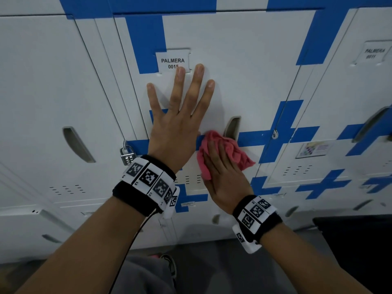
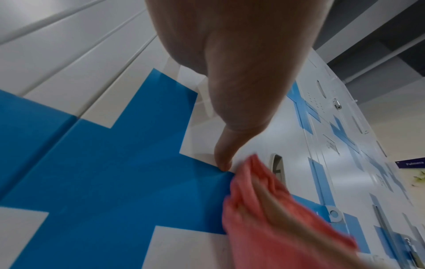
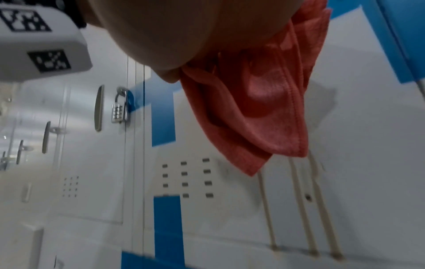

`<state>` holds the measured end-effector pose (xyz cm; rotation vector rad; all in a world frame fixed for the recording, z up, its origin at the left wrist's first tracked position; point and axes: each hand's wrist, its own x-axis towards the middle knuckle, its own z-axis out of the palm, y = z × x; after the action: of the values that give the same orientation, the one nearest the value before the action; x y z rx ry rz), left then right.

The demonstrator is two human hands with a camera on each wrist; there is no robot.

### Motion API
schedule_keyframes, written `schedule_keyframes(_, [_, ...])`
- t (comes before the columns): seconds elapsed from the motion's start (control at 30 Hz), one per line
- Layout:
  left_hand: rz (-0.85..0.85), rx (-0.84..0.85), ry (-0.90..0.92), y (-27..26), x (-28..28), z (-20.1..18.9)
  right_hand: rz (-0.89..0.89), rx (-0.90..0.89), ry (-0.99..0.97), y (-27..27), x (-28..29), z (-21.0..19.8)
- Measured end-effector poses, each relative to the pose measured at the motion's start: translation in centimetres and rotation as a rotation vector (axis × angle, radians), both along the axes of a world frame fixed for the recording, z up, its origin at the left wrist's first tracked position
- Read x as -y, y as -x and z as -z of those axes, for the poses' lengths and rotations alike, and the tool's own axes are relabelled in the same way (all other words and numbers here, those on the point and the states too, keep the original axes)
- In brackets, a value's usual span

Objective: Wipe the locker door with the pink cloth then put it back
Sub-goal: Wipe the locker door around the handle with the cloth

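The white locker door (image 1: 250, 66) with blue tape stripes fills the head view. My left hand (image 1: 180, 102) lies flat on it, fingers spread, just below the label. Lower right of it, my right hand (image 1: 220, 166) presses the crumpled pink cloth (image 1: 235, 151) against the door beside the recessed handle (image 1: 233, 126), fingers laid fairly straight over it. The left wrist view has the left hand's thumb (image 2: 222, 160) touching the door next to the blurred cloth (image 2: 264, 182). Seen from the right wrist, the cloth (image 3: 264, 109) hangs in folds under my palm (image 3: 172, 27).
A label reading PALMERA 0015 (image 1: 172, 62) sits above my left fingers. A combination padlock (image 1: 127, 155) hangs on the locker to the left. More lockers stand on both sides, one with a sticker (image 1: 314, 148). A dark object (image 1: 350, 240) is at lower right.
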<state>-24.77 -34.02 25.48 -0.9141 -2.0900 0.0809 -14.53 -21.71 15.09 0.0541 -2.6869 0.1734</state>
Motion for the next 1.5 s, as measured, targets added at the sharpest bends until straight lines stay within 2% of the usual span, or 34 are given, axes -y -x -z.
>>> schedule_keyframes(0.1, [0.006,-0.024,-0.027,0.3,-0.1,0.2,-0.020,-0.017,0.097,0.6,0.2,-1.2])
schedule_keyframes(0.17, [0.001,-0.018,-0.030,0.4,0.0,0.2,-0.027,0.011,0.133,0.5,0.4,-0.4])
schedule_keyframes(0.37, [0.004,0.026,0.018,0.0,0.2,0.0,-0.040,0.142,0.073,-0.4,-0.1,2.7])
schedule_keyframes(0.57, [-0.009,-0.054,-0.029,0.7,0.0,0.7,-0.071,0.027,0.123,0.6,0.4,-0.8])
schedule_keyframes(0.67, [-0.027,-0.085,-0.040,1.0,0.0,0.9,-0.073,0.001,0.172,1.2,0.5,-0.4])
schedule_keyframes(0.87, [-0.009,-0.018,0.006,0.5,0.2,0.3,-0.047,0.069,0.063,0.9,-0.6,3.0])
schedule_keyframes(1.03, [-0.039,-0.069,-0.058,0.4,-0.3,0.9,-0.044,-0.009,-0.017,1.0,-0.4,1.4])
schedule_keyframes(1.17, [-0.043,-0.055,-0.080,0.0,-0.7,1.1,-0.042,-0.055,0.028,1.4,-0.3,0.3])
schedule_keyframes(1.37, [-0.044,0.009,-0.024,-0.4,-0.5,0.7,-0.078,0.134,-0.016,-0.6,-1.6,4.7])
schedule_keyframes(1.5, [-0.043,0.005,-0.026,-0.5,-0.5,0.7,-0.062,0.127,-0.030,-1.0,-1.9,4.0])
